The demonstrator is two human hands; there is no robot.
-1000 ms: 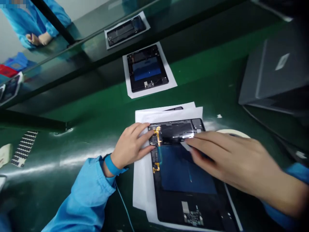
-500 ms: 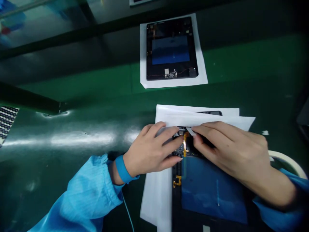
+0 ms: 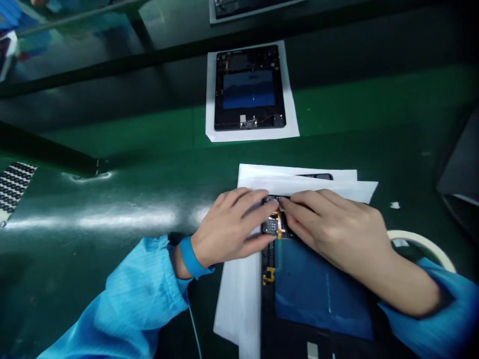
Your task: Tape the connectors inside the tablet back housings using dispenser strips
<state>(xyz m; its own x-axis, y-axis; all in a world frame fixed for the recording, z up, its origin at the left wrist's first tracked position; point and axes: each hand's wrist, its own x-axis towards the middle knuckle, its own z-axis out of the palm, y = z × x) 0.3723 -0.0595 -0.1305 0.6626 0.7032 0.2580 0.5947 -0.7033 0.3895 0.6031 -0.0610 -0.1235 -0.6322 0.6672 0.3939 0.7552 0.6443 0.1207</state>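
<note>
An opened tablet (image 3: 299,294) lies face down on white paper sheets (image 3: 239,304) on the green tabletop (image 3: 142,199), directly below the camera; its back cover is off, so the inside shows. Most of the body is a dark frame around a large blue rectangular panel (image 3: 318,294), smooth and slightly glossy, with a thin pale line down its middle. Along the left edge runs an orange flex cable (image 3: 277,224), with another orange tab (image 3: 269,275) lower down, and a small circuit area (image 3: 270,227) sits at the top left corner. The left hand (image 3: 228,234) lies flat with fingers spread and extended, pressing on the paper and the top left corner of the tablet, gripping nothing. The right hand (image 3: 337,234) reaches across the blue panel to the same corner, fingertips pinched together and pressed down there beside the orange cable; whether it holds something small there cannot be told. Both arms wear light blue sleeves, and a blue wrist strap (image 3: 189,259) circles the left wrist. A white tape roll (image 3: 422,242) lies just right of the right forearm. Farther up the tabletop a second opened tablet (image 3: 249,89) rests on its own white sheet, well apart.
</note>
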